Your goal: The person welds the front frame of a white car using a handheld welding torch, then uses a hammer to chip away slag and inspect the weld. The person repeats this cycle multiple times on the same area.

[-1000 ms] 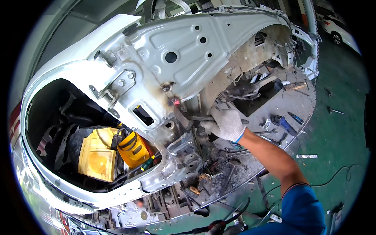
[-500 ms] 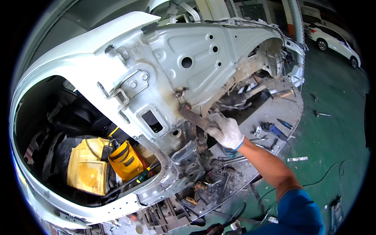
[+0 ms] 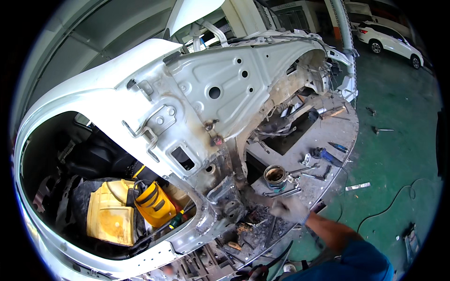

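Observation:
My right hand [image 3: 290, 210], in a whitish work glove, is closed around a brown flat bar [image 3: 258, 198]. Both are smeared by motion, low over the near part of the work platform, beside the lower corner of the car body. On the pale grey car body shell [image 3: 194, 110], a scorched patch surrounds a reddish spot [image 3: 216, 140] and a small dark burnt hole [image 3: 210, 125]. An open tin can [image 3: 275, 175] with brown-stained insides stands just beyond my hand. My left hand cannot be seen.
Wrenches [image 3: 287, 192], a blue power tool [image 3: 326, 156] and a hammer [image 3: 333, 113] lie on the platform [image 3: 328, 136]. A yellow-and-black welding mask [image 3: 154, 199] sits in the door opening. A cable [image 3: 389, 206] trails over the green floor; a white car [image 3: 391, 41] stands far right.
My right hand has swung the flat bar down and towards me, off the scorched patch. The reddish spot and the tin can now show more fully. The whole view has shifted slightly.

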Demonstrator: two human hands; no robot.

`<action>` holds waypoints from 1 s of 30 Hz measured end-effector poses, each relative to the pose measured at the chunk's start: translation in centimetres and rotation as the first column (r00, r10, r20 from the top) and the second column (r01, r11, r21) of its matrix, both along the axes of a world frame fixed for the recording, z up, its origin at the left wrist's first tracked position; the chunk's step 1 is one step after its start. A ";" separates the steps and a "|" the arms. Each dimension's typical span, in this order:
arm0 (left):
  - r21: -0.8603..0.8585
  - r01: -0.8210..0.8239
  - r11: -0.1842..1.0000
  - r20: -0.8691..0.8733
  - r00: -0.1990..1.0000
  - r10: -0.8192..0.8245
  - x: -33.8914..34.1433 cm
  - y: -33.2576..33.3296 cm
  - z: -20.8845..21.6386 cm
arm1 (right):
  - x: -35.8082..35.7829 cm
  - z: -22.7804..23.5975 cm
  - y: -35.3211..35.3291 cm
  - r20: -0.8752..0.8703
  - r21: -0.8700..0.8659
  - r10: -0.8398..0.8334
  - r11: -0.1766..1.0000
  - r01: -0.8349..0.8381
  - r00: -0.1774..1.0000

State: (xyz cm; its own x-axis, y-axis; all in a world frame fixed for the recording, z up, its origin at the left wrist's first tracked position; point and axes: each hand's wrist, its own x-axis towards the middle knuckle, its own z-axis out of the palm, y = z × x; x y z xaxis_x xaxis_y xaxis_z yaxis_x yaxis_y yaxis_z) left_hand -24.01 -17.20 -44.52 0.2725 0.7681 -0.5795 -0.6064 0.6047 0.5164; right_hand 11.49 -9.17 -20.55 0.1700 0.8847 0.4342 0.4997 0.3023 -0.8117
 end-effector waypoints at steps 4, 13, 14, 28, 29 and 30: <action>0.204 0.088 0.975 -0.097 0.993 -0.069 2.6 -1.0 -2.2 | 2.5 -11.3 -6.7 0.392 -0.587 -0.014 0.766 0.262 0.920; 0.144 -0.113 0.983 -0.062 0.990 0.123 12.6 -4.8 -2.0 | 11.4 -25.1 -10.5 0.139 -0.680 0.179 0.732 -0.038 0.974; 0.163 -0.115 0.980 -0.069 0.989 0.128 13.8 -6.0 -2.3 | 12.7 -27.5 -10.3 0.060 -0.643 0.173 0.760 -0.095 0.983; 0.032 -0.095 0.995 -0.464 0.880 0.099 18.8 -12.1 4.5 | 3.4 -3.0 11.7 -0.725 0.460 0.564 0.824 -0.330 0.397; 0.032 -0.094 0.995 -0.464 0.880 0.098 18.7 -12.0 4.5 | 2.8 -1.9 12.6 -0.676 0.433 0.515 0.857 -0.281 0.528; 0.033 -0.090 0.995 -0.468 0.878 0.095 18.6 -12.0 4.6 | 2.2 -0.7 13.5 -0.621 0.409 0.446 0.886 -0.219 0.644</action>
State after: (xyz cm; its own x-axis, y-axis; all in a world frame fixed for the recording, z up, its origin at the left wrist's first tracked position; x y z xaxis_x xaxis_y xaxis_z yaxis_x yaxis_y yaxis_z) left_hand -5.37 -29.19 -39.90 -0.1021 0.7825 -0.6142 -0.3450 0.5513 0.7596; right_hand 13.65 4.29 -21.29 0.2337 0.8043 0.5464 -0.3388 0.5941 -0.7296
